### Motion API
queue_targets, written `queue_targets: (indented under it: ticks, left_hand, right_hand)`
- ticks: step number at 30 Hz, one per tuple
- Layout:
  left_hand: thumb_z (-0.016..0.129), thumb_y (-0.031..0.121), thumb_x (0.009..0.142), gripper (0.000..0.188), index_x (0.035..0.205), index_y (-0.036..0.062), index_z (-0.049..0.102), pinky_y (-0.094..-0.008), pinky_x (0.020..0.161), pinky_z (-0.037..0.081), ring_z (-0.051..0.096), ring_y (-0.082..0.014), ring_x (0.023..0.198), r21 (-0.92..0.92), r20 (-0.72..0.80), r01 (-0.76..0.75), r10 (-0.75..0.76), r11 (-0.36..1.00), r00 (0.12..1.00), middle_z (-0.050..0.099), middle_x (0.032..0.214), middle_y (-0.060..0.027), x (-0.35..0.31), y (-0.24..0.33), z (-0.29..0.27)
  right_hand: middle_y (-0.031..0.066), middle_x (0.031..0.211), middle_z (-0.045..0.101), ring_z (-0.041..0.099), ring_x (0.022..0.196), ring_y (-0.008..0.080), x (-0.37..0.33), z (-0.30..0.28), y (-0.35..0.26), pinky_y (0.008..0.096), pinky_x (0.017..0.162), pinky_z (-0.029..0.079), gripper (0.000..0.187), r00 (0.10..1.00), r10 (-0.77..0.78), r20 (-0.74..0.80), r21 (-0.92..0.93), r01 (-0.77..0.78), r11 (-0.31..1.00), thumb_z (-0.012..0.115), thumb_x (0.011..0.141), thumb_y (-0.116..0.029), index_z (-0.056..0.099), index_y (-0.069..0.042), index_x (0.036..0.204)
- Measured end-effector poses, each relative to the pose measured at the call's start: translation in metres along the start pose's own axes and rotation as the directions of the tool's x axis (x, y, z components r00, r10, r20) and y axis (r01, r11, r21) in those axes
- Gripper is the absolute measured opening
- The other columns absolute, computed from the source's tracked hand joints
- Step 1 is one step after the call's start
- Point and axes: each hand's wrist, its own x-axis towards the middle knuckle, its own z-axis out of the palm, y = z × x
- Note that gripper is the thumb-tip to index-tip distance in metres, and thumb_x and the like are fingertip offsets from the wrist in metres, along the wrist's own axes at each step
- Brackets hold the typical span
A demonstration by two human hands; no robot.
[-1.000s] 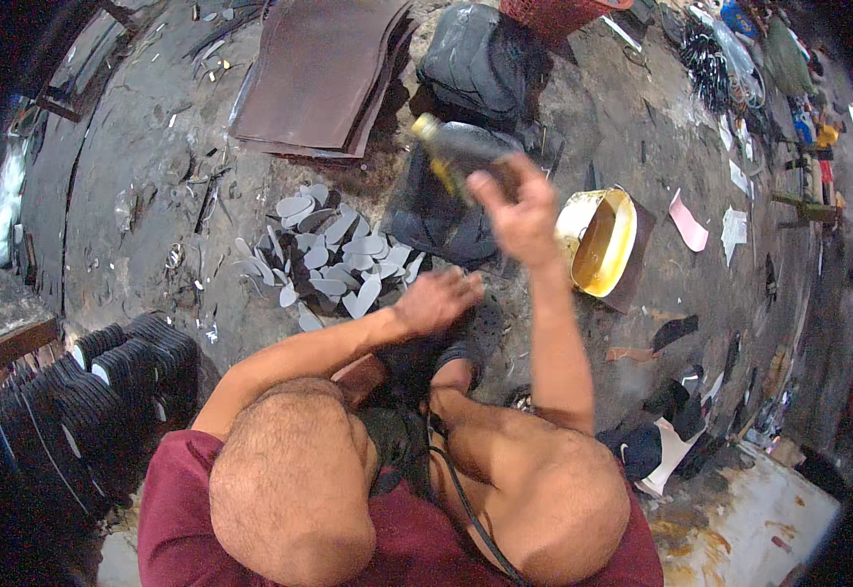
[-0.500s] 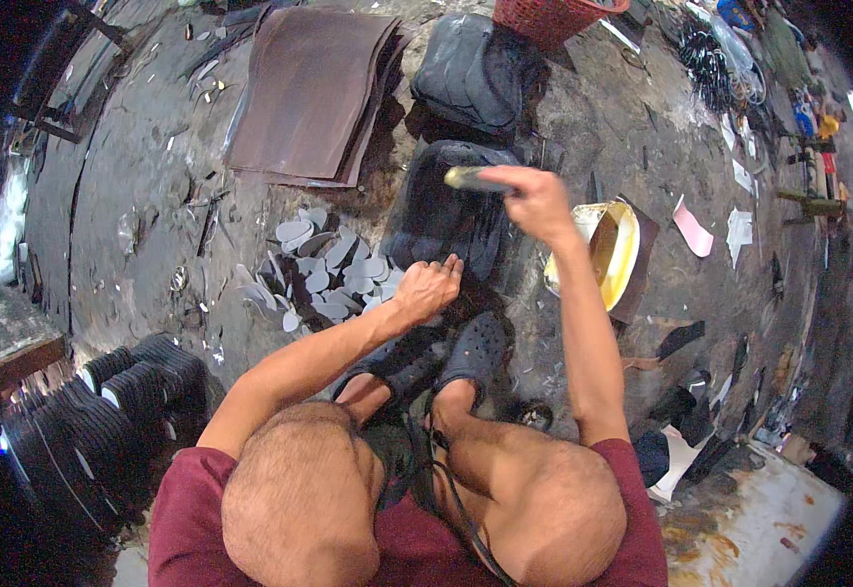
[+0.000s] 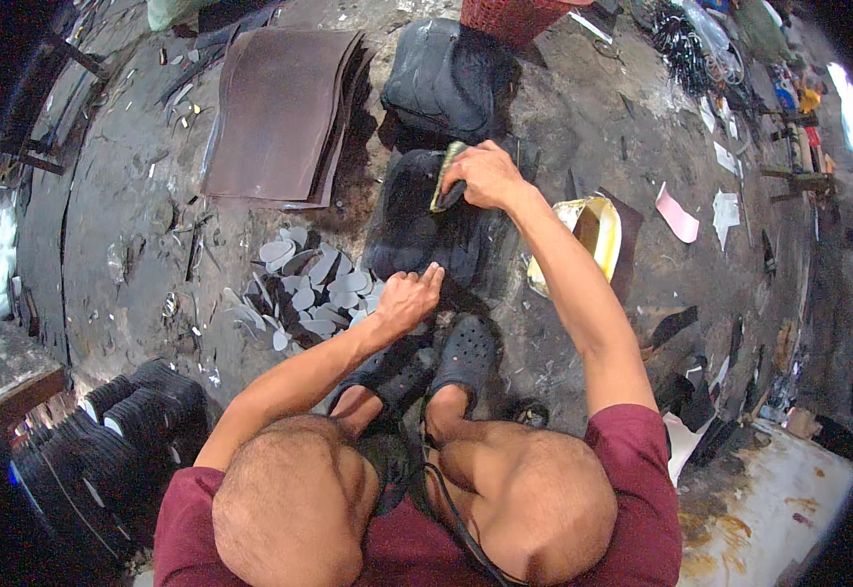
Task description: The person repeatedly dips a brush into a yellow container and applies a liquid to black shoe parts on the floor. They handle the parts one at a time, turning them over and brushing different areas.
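A black sheet [image 3: 409,201] lies on the floor in front of my feet, its top stacked or folded and shiny in places. My left hand [image 3: 410,298] is closed at its near edge, fingers pressed together there; what lies under the fingertips is hidden. In my right hand [image 3: 485,176] is a brush [image 3: 445,178] with pale yellowish bristles, held against or just over the sheet's far part. To the right, a cut-open white container [image 3: 610,256] with yellow glue-like stuff inside stands by my right forearm.
Grey oval cutouts [image 3: 309,284] lie heaped left of the sheet. Beyond are brown sheets [image 3: 275,112], a black bundle [image 3: 441,78] and a red basket [image 3: 515,18]. Black soles [image 3: 104,440] stand in rows at lower left. Scraps litter the right, including a pink piece [image 3: 678,215].
My right hand has moved left with the brush, which has turned from nearly level to upright on the sheet. My left hand stays at the near edge. The whole view has shifted slightly.
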Motion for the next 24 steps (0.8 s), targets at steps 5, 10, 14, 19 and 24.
queue_targets:
  ticks: [5, 10, 14, 19, 24]
  left_hand:
    - [0.059, 0.010, 0.086, 0.060, 0.143, -0.0040, 0.048, -0.0387, 0.065, 0.058, 0.074, -0.0276, 0.074, -0.034, 0.056, -0.020, 0.022, 0.999, 0.998, 0.055, 0.145, -0.0184, -0.001, -0.001, -0.007]
    - [0.061, 0.009, 0.084, 0.071, 0.151, 0.0078, 0.040, -0.0401, 0.055, 0.057, 0.072, -0.0293, 0.063, -0.092, 0.019, 0.036, -0.035, 0.995, 0.999, 0.049, 0.149, -0.0228, -0.006, 0.001, 0.005]
    - [0.064, 0.006, 0.080, 0.082, 0.155, 0.0237, 0.036, -0.0428, 0.054, 0.057, 0.072, -0.0313, 0.063, -0.126, -0.071, 0.059, -0.068, 0.990, 0.995, 0.049, 0.147, -0.0260, 0.001, 0.008, -0.010]
    - [0.068, 0.007, 0.078, 0.082, 0.153, 0.0149, 0.038, -0.0440, 0.055, 0.058, 0.072, -0.0344, 0.069, -0.189, 0.000, 0.123, -0.125, 0.974, 0.992, 0.048, 0.148, -0.0247, 0.020, 0.003, -0.027]
    - [0.068, 0.006, 0.076, 0.084, 0.153, 0.0101, 0.036, -0.0436, 0.057, 0.058, 0.073, -0.0329, 0.070, -0.165, 0.020, 0.175, -0.174, 0.971, 0.985, 0.043, 0.152, -0.0261, 0.007, 0.003, -0.025]
  right_hand:
    - [0.0091, 0.100, 0.076, 0.073, 0.094, 0.0302, -0.044, -0.005, 0.017, 0.0479, 0.086, 0.055, 0.042, 0.929, 0.367, 0.053, 0.023, -0.368, 0.929, 0.064, 0.079, -0.015, 0.075, -0.038, 0.113]
    - [0.0115, 0.104, 0.075, 0.072, 0.099, 0.0328, -0.062, 0.009, -0.023, 0.0490, 0.084, 0.056, 0.047, 0.897, 0.426, 0.117, 0.106, -0.438, 0.893, 0.062, 0.080, -0.015, 0.071, -0.035, 0.121]
    - [0.0115, 0.100, 0.075, 0.072, 0.097, 0.0342, -0.060, -0.011, -0.037, 0.0495, 0.081, 0.056, 0.042, 0.832, 0.527, -0.175, 0.266, -0.476, 0.839, 0.064, 0.082, -0.017, 0.071, -0.031, 0.121]
    - [0.0158, 0.093, 0.074, 0.073, 0.086, 0.0341, -0.061, 0.042, -0.065, 0.0503, 0.075, 0.057, 0.035, 0.921, 0.303, -0.244, -0.013, -0.316, 0.949, 0.063, 0.083, -0.016, 0.072, -0.025, 0.115]
    - [0.0160, 0.097, 0.074, 0.072, 0.092, 0.0358, -0.032, -0.020, -0.043, 0.0518, 0.077, 0.057, 0.032, 0.775, 0.564, -0.286, 0.275, -0.498, 0.823, 0.065, 0.086, -0.023, 0.069, -0.026, 0.118]
